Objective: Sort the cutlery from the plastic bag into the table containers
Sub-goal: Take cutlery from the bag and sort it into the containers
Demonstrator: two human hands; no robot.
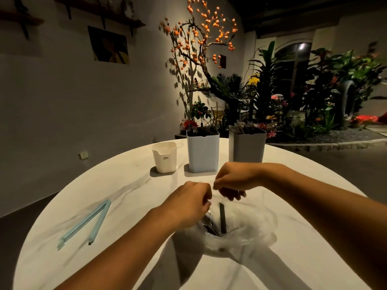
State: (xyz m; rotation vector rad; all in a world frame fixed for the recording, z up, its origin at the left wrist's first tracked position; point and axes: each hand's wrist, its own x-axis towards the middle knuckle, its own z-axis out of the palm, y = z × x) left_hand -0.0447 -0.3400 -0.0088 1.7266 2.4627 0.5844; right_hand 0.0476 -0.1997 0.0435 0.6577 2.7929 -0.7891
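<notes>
While both hands pinch the clear plastic bag [240, 231] of cutlery, left hand [188, 203] and right hand [234, 181] hold its rim apart; three containers stand beyond on the white round surface [125, 195].

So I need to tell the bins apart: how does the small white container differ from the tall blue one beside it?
The small white container is short, has a notched rim and a printed label, and nothing shows above its rim. The tall blue container stands about twice as high, has a straight rim and no label, and dark cutlery pokes out of it. Both stand upright on the table.
</notes>
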